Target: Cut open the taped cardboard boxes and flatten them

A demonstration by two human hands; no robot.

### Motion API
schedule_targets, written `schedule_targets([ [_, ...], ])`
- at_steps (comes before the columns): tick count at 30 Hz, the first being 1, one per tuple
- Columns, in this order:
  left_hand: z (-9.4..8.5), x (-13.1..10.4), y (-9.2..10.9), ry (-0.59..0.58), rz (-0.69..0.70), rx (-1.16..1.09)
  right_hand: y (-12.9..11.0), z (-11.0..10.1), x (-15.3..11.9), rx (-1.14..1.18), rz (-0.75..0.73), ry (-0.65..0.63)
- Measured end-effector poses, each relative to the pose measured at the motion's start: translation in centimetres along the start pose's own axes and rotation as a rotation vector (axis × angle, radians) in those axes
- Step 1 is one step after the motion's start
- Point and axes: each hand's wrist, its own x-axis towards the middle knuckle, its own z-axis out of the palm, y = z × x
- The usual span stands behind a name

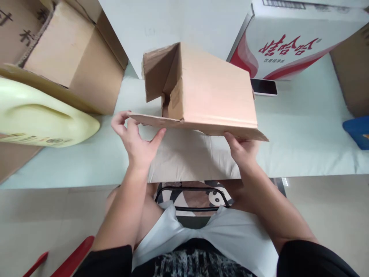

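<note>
A small plain brown cardboard box [216,84] is held tilted above the table, its flaps at the left end standing open. My left hand [139,142] grips the long flap at that end, fingers behind it and thumb at its lower edge. With the thumb in front, my right hand [243,148] pinches the box's near lower edge toward the right; its other fingers are partly hidden underneath. Part of the box's inside shows through the open end, dark and shadowed.
A pale yellow jug [43,115] lies at left before a larger open carton [69,57]. Behind stands a white and red printed carton [294,42], with a phone [264,87] at its foot. A blue object [359,132] sits at the right on the pale green tabletop [302,134].
</note>
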Motion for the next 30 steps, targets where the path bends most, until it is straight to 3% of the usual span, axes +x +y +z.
schedule_targets([
  [3, -0.7, 0.8, 0.5, 0.092, 0.148, 0.033, -0.8, 0.3, 0.1, 0.006, -0.164, 0.031],
  [6, -1.3, 1.1, 1.2, 0.134, 0.187, -0.035, -0.8, 0.6, 0.2, 0.019, -0.279, -0.034],
  [10, -1.6, 0.7, 1.6, -0.065, 0.074, -0.182, -0.1, 0.5, 0.2, -0.041, -0.416, -0.186],
  [14, -1.4, 0.7, 1.3, -0.205, 0.059, -0.073, 0.6, 0.5, 0.1, -0.077, -0.454, -0.307],
  [19, -1.1, 0.9, 0.9, -0.14, 0.188, -0.025, 0.8, 0.9, 0.2, -0.092, -0.484, -0.42],
  [21, -1.0, 0.7, 0.8, -0.176, 0.123, -0.035, 0.7, 1.0, 0.3, -0.141, -0.525, -0.456],
  [25, -0.6, 0.3, 0.6, -0.367, -0.153, -0.105, 0.5, 1.2, 0.3, -0.192, -0.619, -0.471],
  [30, 0.0, 0.5, 0.9, -0.472, -0.368, -0.384, 1.1, 1.3, -0.6, -0.226, -0.613, -0.524],
])
